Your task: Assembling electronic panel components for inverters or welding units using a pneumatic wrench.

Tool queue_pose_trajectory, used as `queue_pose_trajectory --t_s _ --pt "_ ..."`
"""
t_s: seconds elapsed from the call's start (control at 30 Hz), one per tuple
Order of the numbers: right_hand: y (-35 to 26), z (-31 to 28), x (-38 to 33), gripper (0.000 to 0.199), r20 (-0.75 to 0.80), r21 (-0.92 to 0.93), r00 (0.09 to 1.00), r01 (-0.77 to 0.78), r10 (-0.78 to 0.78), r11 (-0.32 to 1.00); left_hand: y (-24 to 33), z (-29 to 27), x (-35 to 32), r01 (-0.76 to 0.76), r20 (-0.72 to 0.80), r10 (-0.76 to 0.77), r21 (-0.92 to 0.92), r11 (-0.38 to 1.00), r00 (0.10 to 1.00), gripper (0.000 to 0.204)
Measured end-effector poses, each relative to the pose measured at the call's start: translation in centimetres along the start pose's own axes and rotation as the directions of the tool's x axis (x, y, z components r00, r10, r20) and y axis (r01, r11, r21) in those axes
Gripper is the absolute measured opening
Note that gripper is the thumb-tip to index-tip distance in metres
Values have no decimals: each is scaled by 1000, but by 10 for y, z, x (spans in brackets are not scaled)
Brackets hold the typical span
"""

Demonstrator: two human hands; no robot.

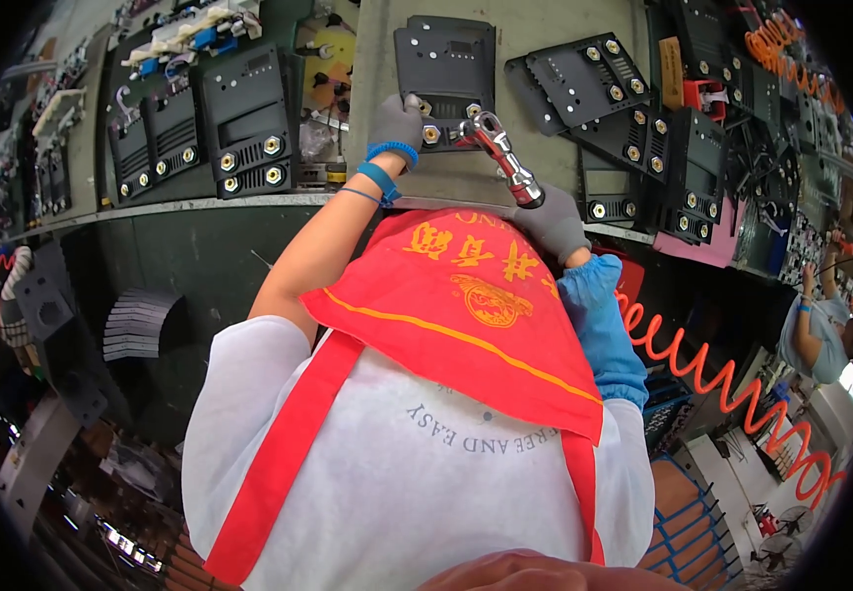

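Note:
My left hand (396,124), in a grey glove with blue bands at the wrist, grips the lower left edge of a black panel (444,61) lying on the bench. Brass-coloured hex nuts sit along that panel's lower part. In my right hand (553,223), also gloved in grey, is a shiny metal ratchet wrench (511,169) with red parts, probably air-driven. Its head reaches over the lower right of the panel, close to a nut; whether it touches is unclear. My right fingers are closed on the wrench's rear end.
More black panels with nuts lie stacked at right (599,84) and at left (247,123). An orange coiled hose (697,369) hangs at my right side. White and blue parts (195,39) lie at the far left. Another person (816,330) is at the far right.

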State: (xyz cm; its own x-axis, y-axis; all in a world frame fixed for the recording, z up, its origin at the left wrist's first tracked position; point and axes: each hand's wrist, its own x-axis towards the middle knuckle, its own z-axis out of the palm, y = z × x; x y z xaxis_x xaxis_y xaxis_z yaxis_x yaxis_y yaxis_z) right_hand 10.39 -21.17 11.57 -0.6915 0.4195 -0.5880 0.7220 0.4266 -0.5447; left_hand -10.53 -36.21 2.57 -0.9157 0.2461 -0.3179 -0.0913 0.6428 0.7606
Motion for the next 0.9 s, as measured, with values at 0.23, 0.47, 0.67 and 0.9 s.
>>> queue_pose_trajectory --t_s 0.23,0.47,0.67,0.9 --pt "-15 17 24 33 46 -73 995 97 -94 993 -3 6 4 -21 17 23 -108 994 1000 31" --pt "-21 16 14 32 48 -98 998 53 -48 994 6 7 -7 25 10 -23 -258 966 1000 28" --pt "-12 28 13 31 -7 -52 1000 19 -20 998 20 5 -21 41 -102 -58 -164 986 993 29" --pt "-14 28 12 30 -11 -98 1000 -13 12 995 15 9 -23 11 -161 -22 -69 998 987 32"
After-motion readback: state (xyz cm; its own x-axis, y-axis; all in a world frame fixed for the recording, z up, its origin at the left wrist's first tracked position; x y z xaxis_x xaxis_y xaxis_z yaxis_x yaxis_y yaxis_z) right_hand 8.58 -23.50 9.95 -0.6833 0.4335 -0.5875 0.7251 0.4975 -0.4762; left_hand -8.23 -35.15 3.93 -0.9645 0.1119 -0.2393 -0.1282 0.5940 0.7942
